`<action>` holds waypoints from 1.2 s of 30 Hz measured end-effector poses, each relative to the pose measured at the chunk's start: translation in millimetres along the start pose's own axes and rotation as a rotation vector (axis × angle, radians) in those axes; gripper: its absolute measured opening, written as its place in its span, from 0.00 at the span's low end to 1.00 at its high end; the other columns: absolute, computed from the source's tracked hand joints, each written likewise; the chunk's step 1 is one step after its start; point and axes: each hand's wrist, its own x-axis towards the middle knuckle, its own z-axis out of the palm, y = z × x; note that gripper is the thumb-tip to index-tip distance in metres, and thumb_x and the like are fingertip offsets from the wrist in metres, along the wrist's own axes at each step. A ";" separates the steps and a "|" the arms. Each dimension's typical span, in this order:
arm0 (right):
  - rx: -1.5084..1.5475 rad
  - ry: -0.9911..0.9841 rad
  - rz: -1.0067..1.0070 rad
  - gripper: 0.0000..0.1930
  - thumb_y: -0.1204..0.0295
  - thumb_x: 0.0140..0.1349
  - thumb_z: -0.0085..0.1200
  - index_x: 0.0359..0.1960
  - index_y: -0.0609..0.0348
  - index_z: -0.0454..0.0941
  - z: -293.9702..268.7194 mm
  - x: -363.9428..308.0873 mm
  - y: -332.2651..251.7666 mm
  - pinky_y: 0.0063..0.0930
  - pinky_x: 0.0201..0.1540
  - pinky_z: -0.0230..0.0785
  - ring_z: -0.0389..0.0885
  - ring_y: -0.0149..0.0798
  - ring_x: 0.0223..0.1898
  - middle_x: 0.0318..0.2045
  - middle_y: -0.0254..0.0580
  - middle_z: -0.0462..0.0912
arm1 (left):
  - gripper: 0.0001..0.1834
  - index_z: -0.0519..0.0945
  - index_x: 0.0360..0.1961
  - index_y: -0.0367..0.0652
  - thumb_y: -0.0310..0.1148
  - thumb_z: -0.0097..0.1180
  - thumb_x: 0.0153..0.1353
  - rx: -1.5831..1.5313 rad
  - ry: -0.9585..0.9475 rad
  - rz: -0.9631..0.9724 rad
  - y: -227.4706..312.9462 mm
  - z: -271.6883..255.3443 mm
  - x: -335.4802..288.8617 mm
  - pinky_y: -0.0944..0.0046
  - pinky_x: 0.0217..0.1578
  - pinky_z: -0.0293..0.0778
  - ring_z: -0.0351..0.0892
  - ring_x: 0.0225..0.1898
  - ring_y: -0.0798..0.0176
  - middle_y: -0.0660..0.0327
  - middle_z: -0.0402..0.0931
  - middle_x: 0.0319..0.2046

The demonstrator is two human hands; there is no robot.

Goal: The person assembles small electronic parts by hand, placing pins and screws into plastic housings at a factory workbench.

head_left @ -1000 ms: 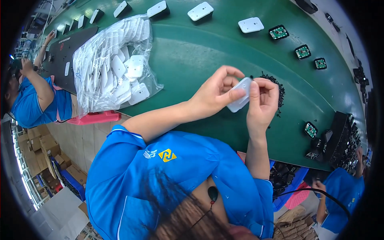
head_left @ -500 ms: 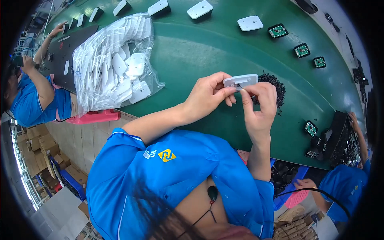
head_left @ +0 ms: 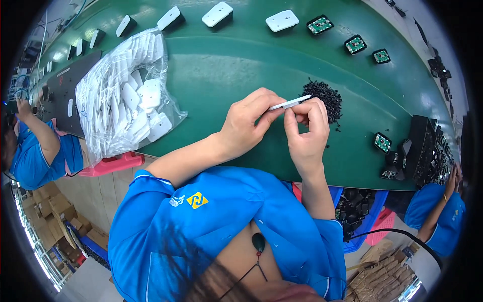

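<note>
My left hand (head_left: 253, 117) pinches a thin white plastic cover (head_left: 289, 103) by its left end, between thumb and fingers. The cover is tilted nearly edge-on, so its faces barely show. My right hand (head_left: 308, 132) is closed at the cover's right end, thumb and forefinger pressed together against its near side; whatever small piece those fingertips may hold is hidden. Just beyond the right hand lies a heap of tiny black parts (head_left: 326, 99) on the green work surface (head_left: 226, 70). Left of my hands, a clear plastic bag (head_left: 121, 100) holds many more white covers.
Black housings with white covers (head_left: 217, 15) and open ones showing green circuit boards (head_left: 355, 44) line the far side. A black box (head_left: 421, 146) of black parts stands right, beside a circuit-board unit (head_left: 382, 142). Co-workers (head_left: 37, 151) sit at left and right. A blue bin (head_left: 354, 211) stands below.
The white cover has turned from showing its broad face to nearly edge-on, with both hands still at it. The whole view has shifted, and the far row sits further left.
</note>
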 end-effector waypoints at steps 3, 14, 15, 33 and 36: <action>-0.059 -0.020 -0.076 0.09 0.81 0.49 0.60 0.24 0.59 0.70 0.4 0.9 1.6 0.32 0.28 0.60 0.67 0.40 0.24 0.22 0.38 0.69 | 0.04 0.77 0.36 0.33 0.20 0.54 0.60 0.041 -0.045 0.006 -3.8 -1.3 -1.9 0.71 0.29 0.72 0.76 0.29 0.69 0.58 0.75 0.34; 0.143 -0.167 0.173 0.17 0.74 0.49 0.64 0.42 0.58 0.78 -24.0 2.1 10.9 0.20 0.31 0.60 0.64 0.28 0.28 0.33 0.33 0.73 | 0.05 0.76 0.35 0.33 0.26 0.53 0.62 -0.358 -0.160 -0.411 -5.5 0.0 -6.3 0.71 0.22 0.67 0.74 0.22 0.71 0.61 0.71 0.27; 0.129 -0.191 0.215 0.13 0.74 0.49 0.63 0.38 0.58 0.79 -23.0 1.7 12.8 0.21 0.30 0.60 0.66 0.29 0.27 0.30 0.33 0.74 | 0.05 0.76 0.35 0.34 0.26 0.54 0.62 -0.317 -0.171 -0.413 -4.9 0.8 -5.5 0.71 0.22 0.67 0.75 0.22 0.71 0.61 0.71 0.27; 0.691 -0.321 0.575 0.13 0.72 0.56 0.64 0.38 0.61 0.72 1.1 4.7 33.2 0.17 0.35 0.67 0.73 0.23 0.32 0.31 0.34 0.76 | 0.06 0.69 0.41 0.34 0.26 0.46 0.67 -0.436 -0.058 -0.606 -24.6 -22.8 7.1 0.72 0.19 0.68 0.74 0.19 0.70 0.59 0.74 0.24; 0.424 -0.262 0.416 0.19 0.72 0.52 0.67 0.43 0.61 0.73 -7.2 35.9 38.3 0.15 0.30 0.65 0.69 0.21 0.26 0.33 0.34 0.75 | 0.04 0.71 0.37 0.36 0.26 0.46 0.67 -0.153 -0.029 -0.578 -39.0 -32.4 22.9 0.70 0.19 0.66 0.72 0.17 0.72 0.61 0.73 0.22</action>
